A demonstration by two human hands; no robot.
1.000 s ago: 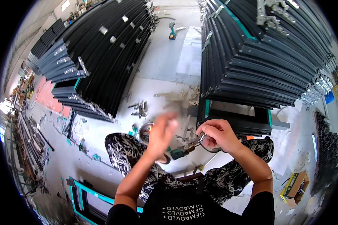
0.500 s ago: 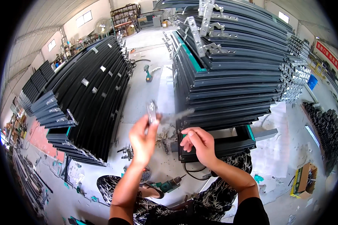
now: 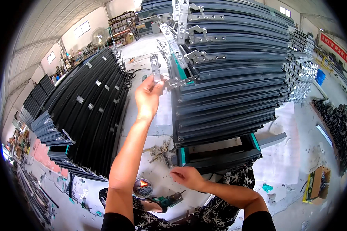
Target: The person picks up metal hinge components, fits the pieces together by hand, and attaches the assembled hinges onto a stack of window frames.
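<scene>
Workshop floor (image 3: 160,140), two frame stacks: bracket (image 3: 155,68) up at the right stack's corner

Half a second ago the left hand (image 3: 148,98) was lower and nearer the body; now it reaches forward and up, fingers closed on the bracket. One plate stands upright above the fingers, the other points right to the upper near corner of the right stack (image 3: 227,96); whether they touch cannot be told. The right hand (image 3: 187,178) has dropped from beside that stack to above the drill (image 3: 172,199), fingers curled narrow; whether it holds something small cannot be told.

Metal plates (image 3: 208,39) jut along the stack's near edge above the bracket. Between this stack and the left stack (image 3: 85,111) runs a lane of floor, with loose fittings (image 3: 158,152) at its near end.

A round bowl (image 3: 142,188) beside the drill holds small grey pieces and something bright orange. An open carton (image 3: 317,184), far right, holds dark items too small to tell.
</scene>
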